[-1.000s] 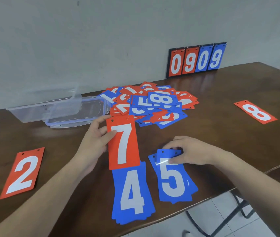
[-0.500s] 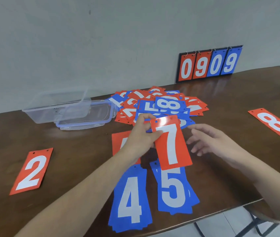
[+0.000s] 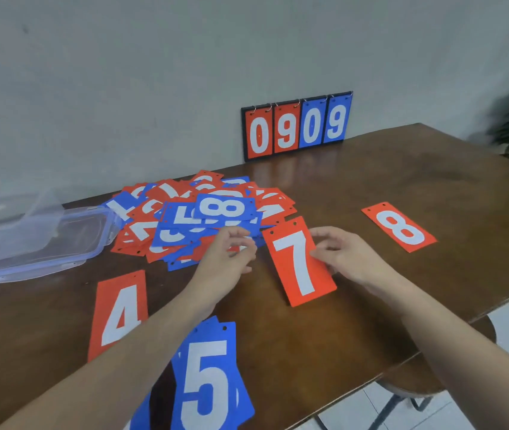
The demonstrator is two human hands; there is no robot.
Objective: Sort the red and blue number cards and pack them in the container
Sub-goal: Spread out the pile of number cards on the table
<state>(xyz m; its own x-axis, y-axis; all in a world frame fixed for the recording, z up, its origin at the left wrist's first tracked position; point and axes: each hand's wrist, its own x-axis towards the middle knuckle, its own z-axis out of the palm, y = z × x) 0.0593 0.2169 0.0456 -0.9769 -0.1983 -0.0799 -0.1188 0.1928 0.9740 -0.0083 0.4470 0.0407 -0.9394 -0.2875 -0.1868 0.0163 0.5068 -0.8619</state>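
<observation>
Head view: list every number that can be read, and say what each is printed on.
"0909": scoreboard at the wall.
"7": red card at the right hand.
"8": red card far right.
"4": red card.
"5": blue card.
"8": blue card topping the pile; the rest are covered.

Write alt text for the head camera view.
The right hand pinches a red 7 card on a brown table while the left hand reaches toward a mixed card pile. A clear container sits left.

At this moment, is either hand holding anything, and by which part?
The right hand pinches the red 7 card at its right long edge. The left hand holds nothing, fingers loosely curled beside the card.
</observation>
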